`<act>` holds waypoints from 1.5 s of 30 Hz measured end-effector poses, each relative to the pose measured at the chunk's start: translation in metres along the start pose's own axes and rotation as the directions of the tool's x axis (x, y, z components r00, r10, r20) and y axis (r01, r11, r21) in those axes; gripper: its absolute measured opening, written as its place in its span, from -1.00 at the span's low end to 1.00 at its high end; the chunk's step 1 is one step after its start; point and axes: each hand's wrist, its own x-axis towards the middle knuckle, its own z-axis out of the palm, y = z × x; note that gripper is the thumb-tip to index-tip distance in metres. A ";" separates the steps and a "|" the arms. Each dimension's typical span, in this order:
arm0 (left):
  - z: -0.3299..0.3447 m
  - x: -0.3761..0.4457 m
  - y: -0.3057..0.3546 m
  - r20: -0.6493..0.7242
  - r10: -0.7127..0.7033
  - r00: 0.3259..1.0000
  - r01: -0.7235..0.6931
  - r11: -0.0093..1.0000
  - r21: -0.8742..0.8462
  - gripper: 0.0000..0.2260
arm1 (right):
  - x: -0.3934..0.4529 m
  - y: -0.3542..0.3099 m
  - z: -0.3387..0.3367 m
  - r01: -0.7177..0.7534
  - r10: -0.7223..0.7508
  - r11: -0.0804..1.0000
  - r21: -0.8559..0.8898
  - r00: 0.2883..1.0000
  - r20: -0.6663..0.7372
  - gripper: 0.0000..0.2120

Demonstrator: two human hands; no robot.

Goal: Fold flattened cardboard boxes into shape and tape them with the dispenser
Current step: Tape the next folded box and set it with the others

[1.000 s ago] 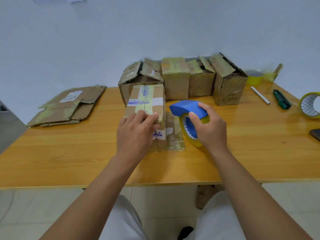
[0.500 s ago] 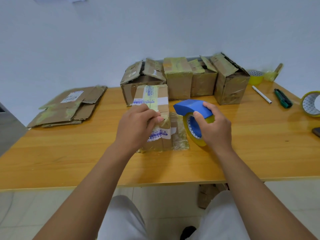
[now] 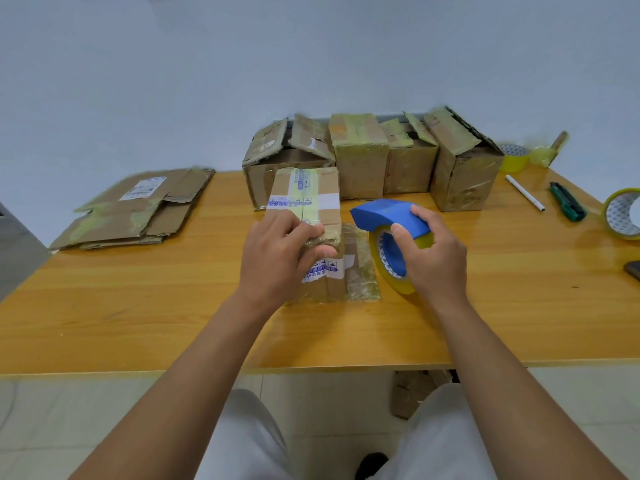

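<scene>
A small folded cardboard box (image 3: 308,199) with yellowish tape and white labels stands on the wooden table (image 3: 138,299) in front of me. My left hand (image 3: 280,251) curls over its near top edge, fingers pressing on the taped front face. One side flap (image 3: 360,265) lies flat on the table to the box's right. My right hand (image 3: 433,258) grips the blue tape dispenser (image 3: 384,216), whose yellow tape roll rests upright on the table just right of that flap.
Several taped and part-open boxes (image 3: 360,164) stand in a row behind. A stack of flattened cardboard (image 3: 138,209) lies at the left. A white pen (image 3: 524,192), green cutter (image 3: 568,206), spare tape roll (image 3: 623,213) and a phone corner (image 3: 633,270) lie at the right.
My left hand slid from the box top down over its near edge onto the front face. The dispenser in my right hand stayed beside the box.
</scene>
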 end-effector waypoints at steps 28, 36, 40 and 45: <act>-0.015 -0.010 -0.009 0.131 -0.187 0.974 0.198 0.978 -0.073 -0.68 | -0.007 0.000 -0.004 -0.006 0.006 0.999 0.043 1.000 -0.009 -0.59; -0.023 -0.010 -0.012 0.166 -0.129 0.978 0.151 0.980 -0.128 -0.71 | -0.007 -0.001 -0.002 0.000 0.000 0.999 0.034 1.000 -0.014 -0.60; -0.022 -0.012 -0.010 0.141 -0.159 0.977 0.173 0.980 -0.098 -0.71 | -0.005 -0.009 -0.003 -0.009 0.010 0.999 0.048 1.000 -0.015 -0.60; -0.015 -0.012 -0.004 0.076 -0.279 0.957 0.287 0.951 -0.115 -0.72 | 0.001 -0.048 -0.014 0.081 -0.045 0.975 0.205 0.984 -0.173 -0.55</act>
